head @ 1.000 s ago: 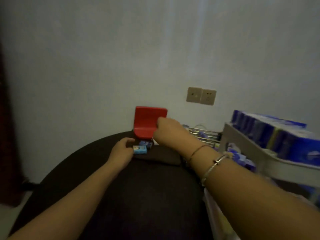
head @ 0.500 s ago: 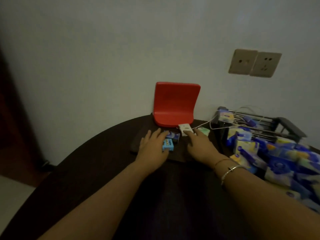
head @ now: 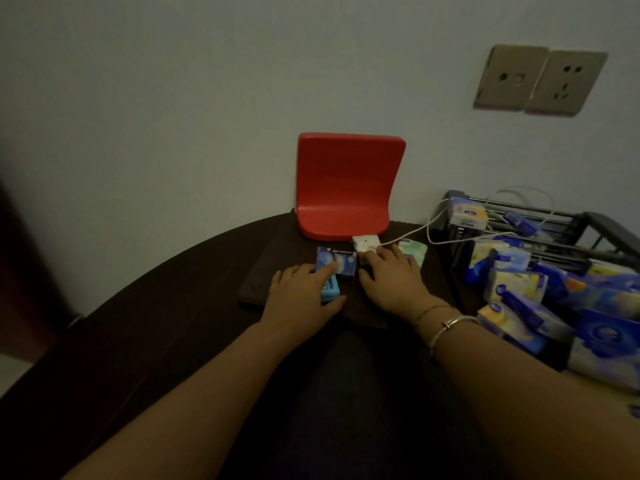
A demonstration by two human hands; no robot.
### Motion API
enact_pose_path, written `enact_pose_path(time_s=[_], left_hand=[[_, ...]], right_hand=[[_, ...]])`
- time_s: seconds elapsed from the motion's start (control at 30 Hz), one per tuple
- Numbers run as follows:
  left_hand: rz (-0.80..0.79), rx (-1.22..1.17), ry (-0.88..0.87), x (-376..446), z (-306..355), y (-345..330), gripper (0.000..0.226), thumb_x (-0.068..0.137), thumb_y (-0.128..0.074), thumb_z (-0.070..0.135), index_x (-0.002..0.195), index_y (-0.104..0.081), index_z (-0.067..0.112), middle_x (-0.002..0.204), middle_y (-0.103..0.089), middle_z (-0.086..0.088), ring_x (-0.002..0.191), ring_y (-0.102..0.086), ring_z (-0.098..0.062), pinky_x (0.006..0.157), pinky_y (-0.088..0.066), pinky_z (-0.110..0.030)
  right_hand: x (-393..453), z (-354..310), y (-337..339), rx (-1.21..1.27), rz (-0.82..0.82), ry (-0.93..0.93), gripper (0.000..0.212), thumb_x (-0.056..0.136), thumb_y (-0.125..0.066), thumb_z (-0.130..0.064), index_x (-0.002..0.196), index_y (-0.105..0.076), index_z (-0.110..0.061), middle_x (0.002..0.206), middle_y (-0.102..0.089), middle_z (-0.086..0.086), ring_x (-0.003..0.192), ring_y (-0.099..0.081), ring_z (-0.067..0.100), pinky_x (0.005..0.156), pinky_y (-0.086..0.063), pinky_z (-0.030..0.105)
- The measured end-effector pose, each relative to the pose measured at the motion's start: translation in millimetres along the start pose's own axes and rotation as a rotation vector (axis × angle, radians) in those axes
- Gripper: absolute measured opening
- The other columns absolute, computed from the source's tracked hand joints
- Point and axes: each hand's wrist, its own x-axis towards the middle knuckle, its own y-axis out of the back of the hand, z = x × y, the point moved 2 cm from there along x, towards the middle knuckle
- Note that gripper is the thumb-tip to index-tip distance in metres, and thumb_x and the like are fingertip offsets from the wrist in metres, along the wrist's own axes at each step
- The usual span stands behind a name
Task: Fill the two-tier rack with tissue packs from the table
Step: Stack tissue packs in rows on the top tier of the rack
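Observation:
A light blue tissue pack [head: 330, 289] lies on a dark board [head: 258, 287] on the table. My left hand [head: 303, 297] holds it between thumb and fingers, with its fingertips reaching onto a dark blue pack [head: 341, 262] just behind. My right hand [head: 393, 277] lies flat beside it. Its straight fingers touch a green-white pack [head: 415, 249] and a white charger plug [head: 365, 242]. The dark wire rack [head: 595, 226] stands at the right with several blue and yellow tissue packs [head: 516, 284] piled in and before it.
A red curved stand [head: 348, 185] sits against the wall behind the board. A white cable [head: 429, 230] runs from the plug over the rack. Two wall sockets [head: 540, 79] are above the rack. The round dark table [head: 173, 341] curves away at the left.
My right hand came down from the red stand onto the board beside the plug. My left hand slid forward over the light blue pack. The view moved closer and to the right.

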Motion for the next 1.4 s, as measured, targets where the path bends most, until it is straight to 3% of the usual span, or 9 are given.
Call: enact_pose_path(time_s=[0.13,0.3,0.57,0.7,0.87,0.97,1.1,1.23,1.4], left_hand=[[-0.015,-0.086,-0.008,-19,0,10,0.059,0.087,-0.055,0.052,0.141,-0.038,0.033,0.132,-0.048,0.002,0.123,-0.04,-0.019,0.107,-0.033,-0.037],[-0.052,-0.195,0.02,-58,5,22,0.059,0.084,-0.061,0.05,0.138,-0.042,0.034,0.132,-0.046,0.008,0.125,-0.036,-0.015,0.105,-0.036,-0.035],[-0.05,-0.381,0.135,-126,16,44,0.042,0.077,-0.071,0.043,0.11,-0.045,0.04,0.116,-0.051,0.011,0.111,-0.046,-0.013,0.093,-0.049,-0.036],[-0.007,-0.366,0.187,-145,24,63,0.05,0.072,-0.074,0.038,0.108,-0.039,0.037,0.113,-0.051,0.008,0.105,-0.046,-0.013,0.088,-0.049,-0.035],[-0.139,-0.102,0.179,-144,29,57,0.096,0.068,-0.075,0.055,0.144,-0.02,0.035,0.133,-0.032,-0.002,0.12,-0.042,-0.023,0.102,-0.041,-0.04],[-0.097,-0.121,0.262,-140,27,47,0.079,0.073,-0.073,0.05,0.139,-0.037,0.027,0.13,-0.032,-0.003,0.116,-0.043,-0.022,0.1,-0.043,-0.039],[-0.045,-0.184,0.316,-133,27,44,0.056,0.077,-0.073,0.036,0.125,-0.048,0.025,0.123,-0.047,-0.001,0.111,-0.048,-0.02,0.096,-0.046,-0.038],[-0.038,-0.292,0.351,-138,34,53,0.04,0.073,-0.077,0.036,0.101,-0.049,0.027,0.11,-0.059,0.002,0.105,-0.054,-0.018,0.09,-0.05,-0.04],[0.118,-0.475,0.381,-157,57,97,0.043,0.075,-0.076,0.029,0.108,-0.05,0.027,0.113,-0.056,0.002,0.106,-0.054,-0.017,0.092,-0.05,-0.04]], right_hand=[[-18,-7,6,0.08,0.025,0.055,0.036,0.095,-0.039,-0.036,0.128,-0.046,-0.023,0.13,-0.045,0.009,0.126,-0.039,0.031,0.111,-0.023,0.047],[-57,-18,14,0.246,-0.043,0.085,0.03,0.098,-0.039,-0.034,0.124,-0.049,-0.023,0.122,-0.041,0.004,0.109,-0.051,0.024,0.101,-0.038,0.04],[-149,-31,21,0.338,0.096,0.169,0.022,0.092,-0.049,-0.032,0.086,-0.061,-0.015,0.089,-0.055,0.0,0.078,-0.055,0.014,0.077,-0.047,0.035],[-175,-29,21,0.498,0.283,-0.005,0.017,0.088,-0.055,-0.024,0.076,-0.048,-0.014,0.081,-0.049,0.001,0.07,-0.051,0.016,0.069,-0.046,0.036],[-163,-33,27,0.573,0.196,-0.196,0.028,0.082,-0.063,-0.029,0.103,-0.046,-0.023,0.113,-0.047,0.002,0.109,-0.047,0.024,0.092,-0.043,0.041],[-159,-43,26,0.683,-0.051,-0.142,0.044,0.089,-0.055,-0.037,0.13,-0.042,-0.028,0.132,-0.044,0.005,0.128,-0.033,0.028,0.106,-0.031,0.042],[-161,-47,21,0.57,-0.193,-0.056,0.048,0.088,-0.058,-0.032,0.132,-0.039,-0.032,0.131,-0.046,0.004,0.126,-0.034,0.029,0.105,-0.03,0.04],[-171,-41,27,0.558,-0.152,-0.041,0.053,0.08,-0.067,-0.03,0.127,-0.044,-0.03,0.128,-0.049,0.004,0.121,-0.045,0.028,0.101,-0.039,0.039],[-201,-39,84,0.638,-0.007,-0.025,0.058,0.082,-0.07,-0.024,0.132,-0.04,-0.016,0.133,-0.048,0.007,0.117,-0.049,0.02,0.086,-0.037,0.021]])
